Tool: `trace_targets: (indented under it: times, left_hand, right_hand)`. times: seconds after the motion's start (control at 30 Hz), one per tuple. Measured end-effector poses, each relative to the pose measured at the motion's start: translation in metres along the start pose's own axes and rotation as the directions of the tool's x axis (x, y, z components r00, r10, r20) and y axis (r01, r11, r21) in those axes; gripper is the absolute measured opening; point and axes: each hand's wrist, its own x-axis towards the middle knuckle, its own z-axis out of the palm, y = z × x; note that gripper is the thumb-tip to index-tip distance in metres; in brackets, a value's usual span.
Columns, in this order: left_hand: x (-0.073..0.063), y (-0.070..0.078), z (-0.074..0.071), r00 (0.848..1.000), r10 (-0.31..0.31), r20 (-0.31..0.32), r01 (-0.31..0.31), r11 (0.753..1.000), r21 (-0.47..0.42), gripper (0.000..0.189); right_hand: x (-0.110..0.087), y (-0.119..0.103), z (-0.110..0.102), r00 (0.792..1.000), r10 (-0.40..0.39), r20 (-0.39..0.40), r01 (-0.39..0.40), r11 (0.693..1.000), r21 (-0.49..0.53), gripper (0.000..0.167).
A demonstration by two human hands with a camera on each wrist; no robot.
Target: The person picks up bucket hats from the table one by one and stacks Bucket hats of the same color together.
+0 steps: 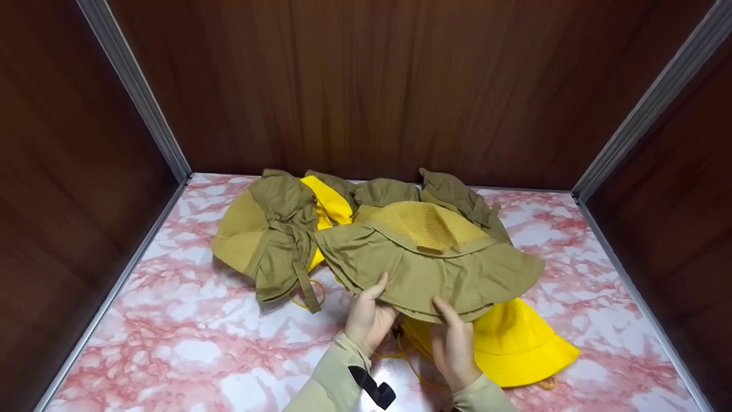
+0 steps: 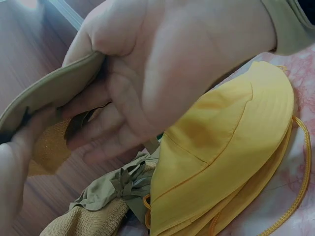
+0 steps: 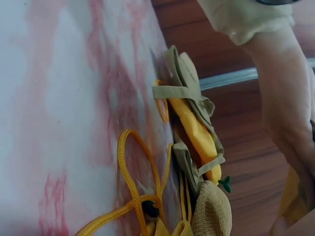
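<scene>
A khaki sun hat [image 1: 400, 266] with a woven tan crown is held up in the head view, its wide brim toward me. My left hand [image 1: 369, 320] pinches the near brim edge, thumb on top and fingers beneath. A little to the right, my right hand [image 1: 456, 346] grips the same edge, also thumb on top. In the left wrist view the brim [image 2: 51, 88] sits between thumb and fingers. A yellow bucket hat [image 1: 517, 343] lies below the held hat, partly covered by it. In the right wrist view the right hand [image 3: 290, 103] is cut off at the frame's edge.
Another khaki hat with a woven crown [image 1: 240, 232] lies at the left, beside yellow fabric [image 1: 329, 200]. More khaki hats [image 1: 389, 191] are heaped behind. An orange cord [image 3: 123, 157] loops over the marbled tabletop [image 1: 189, 343]. Brown panels [image 1: 372, 86] enclose the back and sides.
</scene>
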Motion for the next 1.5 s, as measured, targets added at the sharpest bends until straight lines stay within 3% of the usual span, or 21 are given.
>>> trace_targets:
  times: [0.13,0.2,0.5,0.63,0.83,0.93,1.1,1.2,1.33,1.4,1.5]
  left_hand:
    - [-0.001,0.006,-0.003,1.000,0.010,0.010,-0.010,1.000,-0.014,0.024]
    - [-0.002,0.010,-0.005,1.000,0.013,0.014,-0.013,1.000,-0.010,0.023]
    - [-0.008,0.023,-0.010,0.998,-0.011,0.056,0.011,1.000,0.003,0.019]
    - [-0.013,0.028,-0.013,0.999,-0.015,0.046,0.015,1.000,-0.019,0.020]
    - [-0.021,0.037,-0.024,1.000,-0.013,0.025,0.013,1.000,-0.026,0.019]
    - [-0.025,0.043,-0.029,1.000,-0.015,0.018,0.016,1.000,-0.013,0.018]
    - [-0.034,0.057,-0.039,0.999,-0.041,0.015,0.039,0.991,0.126,0.020]
    - [-0.041,0.070,-0.050,1.000,-0.024,-0.008,0.025,0.971,0.236,0.026]
    - [-0.050,0.092,-0.067,0.994,0.057,-0.092,-0.021,0.933,0.358,0.053]
    - [-0.055,0.103,-0.074,0.984,0.095,-0.150,-0.018,0.894,0.447,0.070]
    - [-0.063,0.119,-0.084,0.962,0.146,-0.230,0.015,0.814,0.581,0.075]
  right_hand:
    - [0.006,-0.014,-0.005,0.993,0.095,0.070,-0.104,0.986,0.133,0.029]
    - [0.011,-0.021,-0.007,0.992,0.103,0.073,-0.113,0.981,0.157,0.028]
    - [0.027,-0.041,-0.016,0.977,0.209,0.046,-0.210,0.977,0.040,0.023]
    - [0.031,-0.042,-0.018,0.975,0.212,0.064,-0.214,0.977,0.026,0.025]
    - [0.034,-0.041,-0.023,0.973,0.208,0.095,-0.222,0.962,0.158,0.027]
    - [0.034,-0.042,-0.027,0.974,0.207,0.092,-0.220,0.963,0.158,0.023]
    - [0.034,-0.041,-0.031,0.983,0.172,0.066,-0.178,0.980,0.087,0.018]
    - [0.032,-0.040,-0.034,0.990,0.137,0.046,-0.138,0.990,0.038,0.021]
    - [0.028,-0.038,-0.038,0.991,0.132,0.039,-0.131,0.991,-0.033,0.026]
    - [0.025,-0.036,-0.041,0.988,0.151,0.041,-0.149,0.987,-0.057,0.026]
    - [0.019,-0.032,-0.045,0.982,0.186,0.040,-0.182,0.979,-0.090,0.025]
